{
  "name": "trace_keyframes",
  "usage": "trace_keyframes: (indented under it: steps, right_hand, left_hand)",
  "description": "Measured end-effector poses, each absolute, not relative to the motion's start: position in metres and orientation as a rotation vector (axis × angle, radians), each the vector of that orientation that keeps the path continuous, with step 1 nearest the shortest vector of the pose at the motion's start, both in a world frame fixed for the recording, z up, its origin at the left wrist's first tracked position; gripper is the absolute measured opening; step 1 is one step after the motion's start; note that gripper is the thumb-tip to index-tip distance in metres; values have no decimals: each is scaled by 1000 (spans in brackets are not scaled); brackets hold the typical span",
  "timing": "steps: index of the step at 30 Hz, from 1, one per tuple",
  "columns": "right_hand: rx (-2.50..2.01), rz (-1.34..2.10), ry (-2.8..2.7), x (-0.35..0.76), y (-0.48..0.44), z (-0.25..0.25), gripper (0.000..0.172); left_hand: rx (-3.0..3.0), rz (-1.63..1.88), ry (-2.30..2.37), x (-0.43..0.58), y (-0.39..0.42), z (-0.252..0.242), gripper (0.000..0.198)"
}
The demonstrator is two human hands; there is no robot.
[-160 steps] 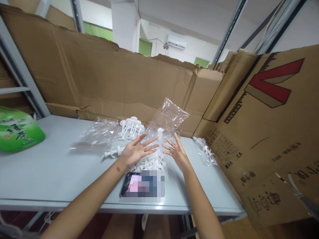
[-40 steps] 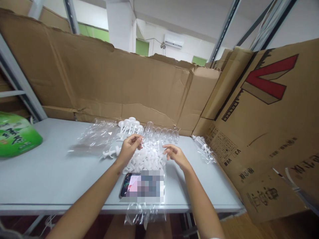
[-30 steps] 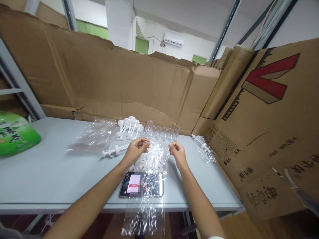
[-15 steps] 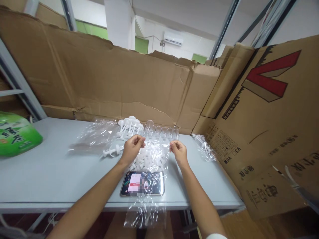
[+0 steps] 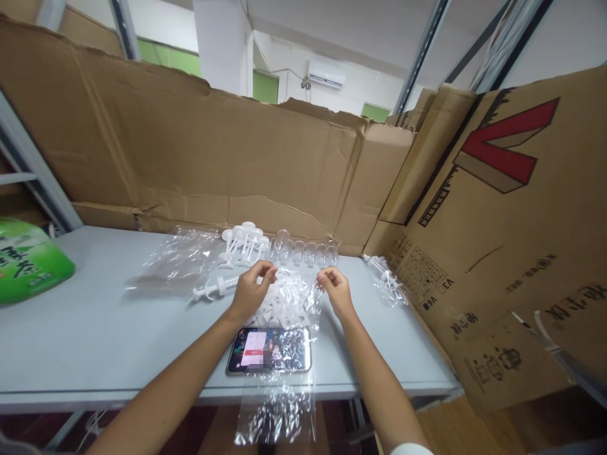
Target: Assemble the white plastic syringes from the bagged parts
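Note:
A long clear plastic bag (image 5: 277, 404) hangs between my hands, its lower end drooping past the table's front edge. My left hand (image 5: 255, 287) pinches one upper corner, and my right hand (image 5: 336, 287) pinches the other. Through the film I see a heap of small white plastic parts (image 5: 279, 309) and a phone (image 5: 239, 351) with a lit screen lying on the table. Left of my left hand lies a white syringe-like tool (image 5: 213, 289). Behind the hands are white plungers with round ends (image 5: 244, 240) and a row of clear tubes (image 5: 308, 251).
Flat clear bags (image 5: 175, 262) lie at the left on the grey table (image 5: 142, 341), with a green pack (image 5: 31, 259) farther left. A bagged white tool (image 5: 384, 278) rests at the right. Cardboard walls (image 5: 246, 158) close off the back and right side.
My hands have drawn slightly closer together, still pinching the bag. The bag's lower end hangs a bit lower. The whole view has shifted slightly.

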State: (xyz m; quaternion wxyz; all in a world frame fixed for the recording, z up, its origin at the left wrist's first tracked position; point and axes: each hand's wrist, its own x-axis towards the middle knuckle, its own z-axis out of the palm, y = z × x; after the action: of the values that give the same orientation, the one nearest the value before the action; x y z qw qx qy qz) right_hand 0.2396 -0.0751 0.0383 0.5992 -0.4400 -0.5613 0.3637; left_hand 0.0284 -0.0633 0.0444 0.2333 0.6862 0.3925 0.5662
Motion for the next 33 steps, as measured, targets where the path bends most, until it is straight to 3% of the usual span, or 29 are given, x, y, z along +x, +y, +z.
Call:
trace_keyframes:
  steps: [7, 14, 20, 27, 33]
  right_hand:
    - [-1053, 736, -1291, 240, -74, 35, 25]
    - [-1057, 761, -1203, 243, -74, 37, 27]
    - [-1027, 1037, -1285, 239, -75, 38, 30]
    - [-1067, 971, -1304, 240, -72, 33, 24]
    - [-995, 931, -1149, 245, -71, 38, 26]
  left_hand:
    - [1842, 1536, 1140, 27, -59, 43, 19]
    - [1579, 1222, 868, 30, -47, 34, 27]
    - [1552, 1322, 935, 28, -43, 30, 25]
    - [1528, 1412, 965, 24, -46, 40, 26]
    - [1632, 1167, 871, 25, -50, 42, 26]
